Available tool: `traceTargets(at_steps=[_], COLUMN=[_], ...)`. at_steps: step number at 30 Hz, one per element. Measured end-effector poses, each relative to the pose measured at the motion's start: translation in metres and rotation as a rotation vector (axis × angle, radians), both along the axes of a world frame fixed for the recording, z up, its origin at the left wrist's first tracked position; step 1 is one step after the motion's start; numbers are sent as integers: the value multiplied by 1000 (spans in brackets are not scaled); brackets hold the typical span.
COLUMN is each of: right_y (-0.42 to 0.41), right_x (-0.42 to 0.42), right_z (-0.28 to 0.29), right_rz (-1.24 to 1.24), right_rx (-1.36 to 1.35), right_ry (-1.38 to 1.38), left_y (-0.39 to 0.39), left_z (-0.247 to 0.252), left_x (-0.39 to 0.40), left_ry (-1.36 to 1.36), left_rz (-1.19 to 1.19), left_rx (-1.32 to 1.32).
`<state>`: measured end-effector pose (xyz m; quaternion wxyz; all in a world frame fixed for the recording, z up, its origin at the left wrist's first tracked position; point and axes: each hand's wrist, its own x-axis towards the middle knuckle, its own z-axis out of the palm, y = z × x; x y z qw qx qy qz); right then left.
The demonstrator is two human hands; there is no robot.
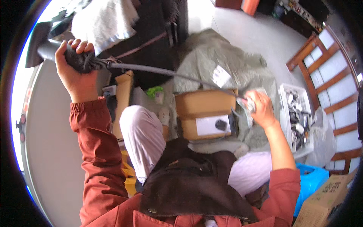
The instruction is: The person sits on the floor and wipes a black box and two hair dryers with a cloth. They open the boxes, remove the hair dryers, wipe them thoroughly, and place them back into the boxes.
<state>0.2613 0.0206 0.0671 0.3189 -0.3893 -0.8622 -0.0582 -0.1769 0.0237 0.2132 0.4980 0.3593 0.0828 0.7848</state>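
Observation:
My left hand [76, 71], raised at the upper left, grips the black ribbed handle of a handheld device [80, 61] with a wide dark head. From that handle a grey cable or hose [158, 71] runs across to my right hand [261, 109]. Those fingers close around a crumpled pale cloth or wrap [250, 105] at the cable's far end; which material it is, I cannot tell. Below the cable lies an open cardboard box [205, 103]. Inside it are a white sheet [205, 126] and a small black piece [221, 124].
Grey plastic sheeting [195, 62] covers floor beyond the box, with a white label [221, 76] on it. At right stand a white basket [282, 98] of cables and adapters, a blue plastic container [313, 180] and a cardboard box [320, 198]. A wooden-framed piece [323, 72] rises behind.

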Motion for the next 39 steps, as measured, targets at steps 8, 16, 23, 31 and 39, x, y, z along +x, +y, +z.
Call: traceTargets(at_steps=[8,16,23,31,39], right_y=[6,2,4,-10,0], right_x=[101,207,107,126,130], right_z=[-65,-147,-106,-122,-126], right_rz=[-441,-972,-505,-542,-626], right_rx=[-176,-551,-782,-943,-1035], right_ry=[-3,14,99,-9,-11], left_y=[-57,-123,-114,-127,-120], left_z=[46,2,-29,-37,-81], left_x=[-83,-139,-104,-85,-52], left_ry=[33,136,161,466,654], left_rz=[585,591,593,589,482], left_rx=[90,42,-113,-419,-693])
